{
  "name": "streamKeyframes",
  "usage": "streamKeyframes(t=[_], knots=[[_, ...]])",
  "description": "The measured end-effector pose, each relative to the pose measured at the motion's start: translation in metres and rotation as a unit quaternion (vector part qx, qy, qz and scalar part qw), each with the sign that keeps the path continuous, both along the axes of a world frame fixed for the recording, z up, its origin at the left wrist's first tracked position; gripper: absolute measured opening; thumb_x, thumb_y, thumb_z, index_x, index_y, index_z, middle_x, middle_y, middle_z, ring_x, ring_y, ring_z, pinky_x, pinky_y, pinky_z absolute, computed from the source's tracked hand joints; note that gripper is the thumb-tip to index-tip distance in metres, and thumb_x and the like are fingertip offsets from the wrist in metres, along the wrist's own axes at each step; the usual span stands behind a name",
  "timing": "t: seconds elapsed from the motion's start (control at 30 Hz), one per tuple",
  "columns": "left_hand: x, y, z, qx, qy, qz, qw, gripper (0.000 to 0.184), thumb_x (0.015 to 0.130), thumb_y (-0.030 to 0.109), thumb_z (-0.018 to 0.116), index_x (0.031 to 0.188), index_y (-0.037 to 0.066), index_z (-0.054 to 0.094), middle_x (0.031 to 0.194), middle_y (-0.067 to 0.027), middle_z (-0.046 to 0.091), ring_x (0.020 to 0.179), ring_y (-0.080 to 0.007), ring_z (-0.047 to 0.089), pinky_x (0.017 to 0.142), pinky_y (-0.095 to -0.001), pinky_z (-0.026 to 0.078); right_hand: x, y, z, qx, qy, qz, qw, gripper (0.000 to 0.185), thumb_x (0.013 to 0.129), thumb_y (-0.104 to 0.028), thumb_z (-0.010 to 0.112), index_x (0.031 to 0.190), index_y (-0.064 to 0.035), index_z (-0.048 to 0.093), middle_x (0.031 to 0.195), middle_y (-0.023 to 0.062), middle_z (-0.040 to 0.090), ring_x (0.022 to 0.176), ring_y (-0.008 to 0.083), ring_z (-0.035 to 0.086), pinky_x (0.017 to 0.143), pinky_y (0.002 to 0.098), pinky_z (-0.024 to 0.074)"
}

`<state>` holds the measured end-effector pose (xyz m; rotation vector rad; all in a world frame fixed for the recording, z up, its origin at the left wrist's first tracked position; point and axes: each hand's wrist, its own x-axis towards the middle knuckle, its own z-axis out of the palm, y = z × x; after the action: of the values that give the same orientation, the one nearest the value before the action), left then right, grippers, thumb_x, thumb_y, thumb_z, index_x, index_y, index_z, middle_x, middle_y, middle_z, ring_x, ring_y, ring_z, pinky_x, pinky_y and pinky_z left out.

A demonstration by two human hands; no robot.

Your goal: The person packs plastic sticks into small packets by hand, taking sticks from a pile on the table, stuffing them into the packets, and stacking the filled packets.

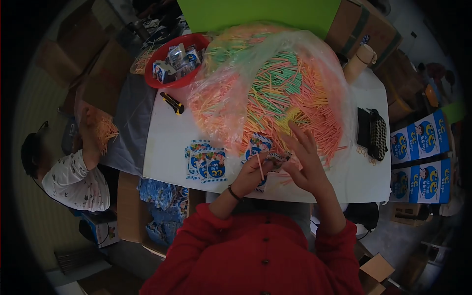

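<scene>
My left hand is closed around a thin pink stick near the table's front edge. A small printed sachet lies between my two hands, its near end at my left fingers. My right hand is open with fingers spread, its thumb close to that sachet; whether they touch I cannot tell. Just beyond my left hand lies a blue-and-white sachet. To the left, several similar sachets overlap on the white table. A big clear plastic bag spills pink, green and yellow sticks in front of me.
A red bowl of sachets and a yellow-black box cutter are at the left. On the right are a tan bottle and a checked pouch. A carton of blue sachets stands below; another person handles sticks.
</scene>
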<state>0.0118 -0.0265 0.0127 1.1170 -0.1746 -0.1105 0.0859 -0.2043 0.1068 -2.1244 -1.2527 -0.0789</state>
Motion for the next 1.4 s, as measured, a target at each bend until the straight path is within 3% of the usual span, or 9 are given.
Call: streamKeyframes(t=[0.17, 0.3, 0.37, 0.6, 0.77, 1.0, 1.3, 1.37, 1.4], knots=[[0.005, 0.004, -0.003, 0.084, 0.005, 0.017, 0.996, 0.034, 0.099, 0.005, 0.046, 0.133, 0.001, 0.047, 0.120, -0.0049, 0.058, 0.110, -0.0125, 0.056, 0.093, -0.0267, 0.046, 0.004, 0.008, -0.007, 0.068, 0.050, -0.017, 0.996, 0.061, 0.085, -0.015, 0.059, 0.142, -0.0078, 0.038, 0.149, 0.0180, 0.034, 0.137, 0.0340, 0.033, 0.113, 0.0506, 0.0178], [0.027, 0.011, -0.011, -0.015, 0.067, 0.087, 0.994, 0.034, 0.099, 0.005, 0.048, 0.132, 0.001, 0.047, 0.119, -0.0049, 0.059, 0.110, -0.0115, 0.056, 0.093, -0.0265, 0.046, 0.006, 0.017, -0.019, 0.023, -0.011, -0.068, 0.997, 0.054, 0.089, -0.014, 0.058, 0.140, -0.0053, 0.041, 0.144, 0.0186, 0.041, 0.133, 0.0332, 0.038, 0.111, 0.0450, 0.0246], [0.031, 0.019, -0.010, -0.024, 0.076, 0.101, 0.992, 0.034, 0.098, 0.006, 0.049, 0.132, 0.001, 0.048, 0.118, -0.0049, 0.059, 0.109, -0.0112, 0.056, 0.092, -0.0266, 0.047, 0.002, 0.022, -0.022, 0.094, -0.007, -0.057, 0.994, 0.049, 0.082, -0.005, 0.063, 0.129, -0.0057, 0.052, 0.130, 0.0165, 0.053, 0.117, 0.0327, 0.051, 0.098, 0.0425, 0.0391], [0.003, 0.068, 0.044, -0.092, -0.029, 0.192, 0.977, 0.035, 0.091, -0.001, 0.059, 0.125, 0.002, 0.053, 0.112, -0.0074, 0.064, 0.104, -0.0151, 0.061, 0.094, -0.0310, 0.048, -0.013, 0.038, -0.041, 0.202, 0.023, -0.085, 0.975, 0.028, 0.080, -0.001, 0.065, 0.108, -0.0049, 0.062, 0.100, 0.0126, 0.064, 0.090, 0.0313, 0.061, 0.077, 0.0397, 0.0484], [-0.040, 0.110, 0.044, -0.088, -0.043, 0.335, 0.937, 0.025, 0.089, -0.002, 0.062, 0.113, 0.002, 0.057, 0.102, -0.0084, 0.068, 0.092, -0.0186, 0.066, 0.087, -0.0355, 0.053, -0.027, 0.093, -0.066, 0.050, 0.101, -0.015, 0.993, 0.014, 0.085, -0.010, 0.060, 0.097, -0.0034, 0.057, 0.086, 0.0137, 0.064, 0.079, 0.0326, 0.062, 0.069, 0.0411, 0.0491], [-0.074, 0.100, 0.033, -0.100, 0.037, 0.326, 0.939, 0.026, 0.091, 0.008, 0.062, 0.116, 0.001, 0.057, 0.107, -0.0108, 0.065, 0.093, -0.0221, 0.064, 0.083, -0.0371, 0.051, -0.027, 0.163, -0.100, -0.070, -0.007, -0.061, 0.996, 0.014, 0.081, -0.010, 0.058, 0.090, -0.0004, 0.054, 0.086, 0.0203, 0.063, 0.077, 0.0364, 0.063, 0.066, 0.0465, 0.0496], [-0.088, 0.076, 0.000, -0.122, 0.181, 0.223, 0.950, 0.024, 0.090, 0.008, 0.065, 0.112, 0.002, 0.062, 0.101, -0.0045, 0.067, 0.088, -0.0132, 0.062, 0.081, -0.0278, 0.049, -0.008, 0.110, -0.061, 0.032, 0.389, -0.023, 0.921, 0.019, 0.084, -0.007, 0.061, 0.102, -0.0006, 0.057, 0.090, 0.0140, 0.064, 0.080, 0.0198, 0.067, 0.070, 0.0304, 0.0519], [-0.078, 0.062, 0.005, -0.072, 0.219, 0.151, 0.961, 0.019, 0.090, 0.008, 0.065, 0.108, 0.002, 0.064, 0.100, -0.0043, 0.068, 0.090, -0.0129, 0.064, 0.082, -0.0267, 0.050, -0.010, 0.099, -0.077, 0.248, 0.613, 0.011, 0.750, 0.017, 0.083, -0.006, 0.064, 0.098, -0.0013, 0.058, 0.082, 0.0069, 0.062, 0.072, 0.0110, 0.062, 0.066, 0.0258, 0.0495], [-0.071, 0.055, 0.007, -0.074, 0.218, 0.150, 0.961, 0.019, 0.090, 0.008, 0.065, 0.108, 0.002, 0.064, 0.100, -0.0043, 0.068, 0.090, -0.0129, 0.064, 0.082, -0.0267, 0.050, -0.013, 0.092, -0.077, 0.247, 0.612, 0.011, 0.751, 0.017, 0.083, -0.006, 0.064, 0.098, -0.0013, 0.058, 0.082, 0.0069, 0.062, 0.072, 0.0110, 0.062, 0.066, 0.0258, 0.0495]])
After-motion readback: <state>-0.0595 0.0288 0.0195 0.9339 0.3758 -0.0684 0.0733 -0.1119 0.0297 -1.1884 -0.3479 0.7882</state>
